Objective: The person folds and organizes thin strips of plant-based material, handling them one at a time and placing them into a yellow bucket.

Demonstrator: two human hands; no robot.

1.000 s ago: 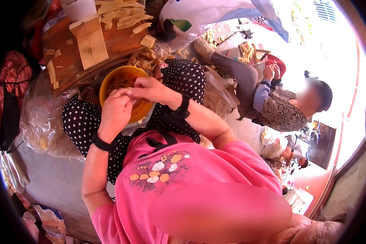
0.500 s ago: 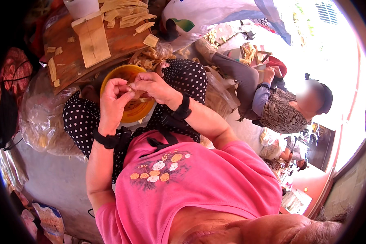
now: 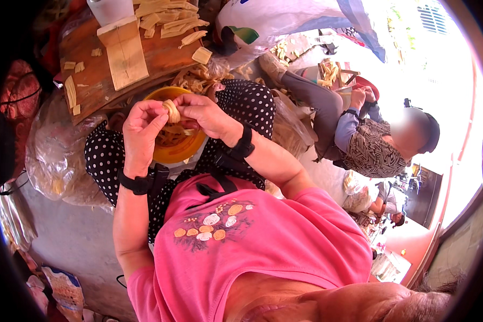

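Note:
Between my hands, above a yellow bowl (image 3: 183,155), is a small pale-yellow rolled strip (image 3: 172,111), coiled like a knot; its material looks like dried tofu skin. My left hand (image 3: 144,129) pinches its left side with thumb and fingers. From the right, my right hand (image 3: 205,115) grips the other side, fingers curled. Brownish-yellow strips (image 3: 170,138) lie inside the bowl, which sits between my knees in dotted trousers. My fingers partly hide the roll and the bowl's far side.
Ahead on the left, a wooden board (image 3: 91,59) bears flat yellow strips (image 3: 169,16), a folded pale card (image 3: 126,56) and a white container (image 3: 111,11). Plastic bags (image 3: 56,155) lie at my left. A seated co-worker (image 3: 378,142) is on the right.
The coiled strip, mostly hidden by my fingers before, now shows plainly between them. My left hand has shifted slightly left, and the hands are a little farther apart.

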